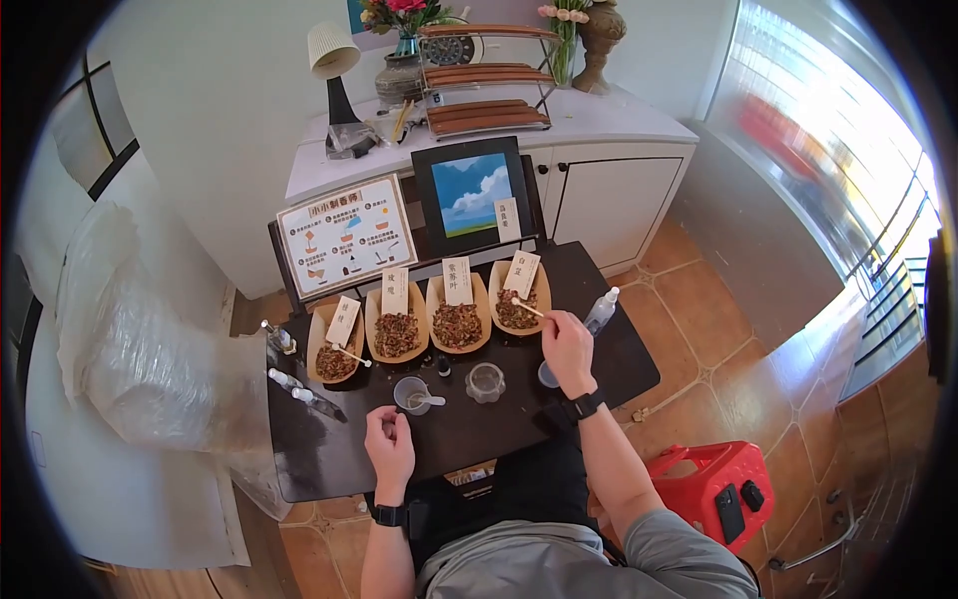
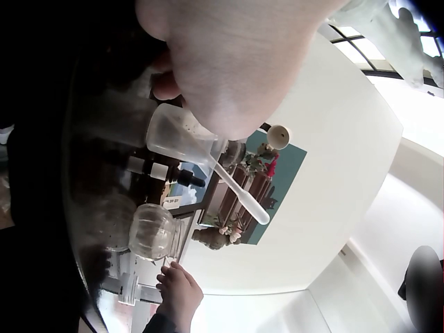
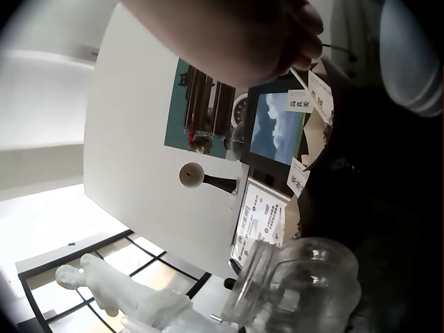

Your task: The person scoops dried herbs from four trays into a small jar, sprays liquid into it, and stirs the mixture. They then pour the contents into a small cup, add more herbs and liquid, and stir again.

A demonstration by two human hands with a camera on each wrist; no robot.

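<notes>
My right hand (image 1: 569, 351) pinches a thin pale stick (image 1: 527, 306) whose tip lies in the rightmost paper tray of dried brown bits (image 1: 517, 315). In the right wrist view that hand (image 3: 277, 41) holds the stick (image 3: 306, 89) over the tray. My left hand (image 1: 390, 444) rests by the table's front edge with its fingers curled, beside a clear cup (image 1: 410, 395) with a white spoon (image 1: 431, 400) in it. The left wrist view has the hand (image 2: 229, 62) close to the cup (image 2: 173, 135); what its fingers touch is hidden. A ribbed glass jar (image 1: 486, 383) stands between the hands.
Three more filled trays (image 1: 396, 334) stand leftward, one with a stick. Small bottles (image 1: 304, 395) line the table's left side; a spray bottle (image 1: 602, 311) stands at right. Behind are an instruction board (image 1: 347, 238) and a framed picture (image 1: 472, 197). A red stool (image 1: 714, 489) is at right.
</notes>
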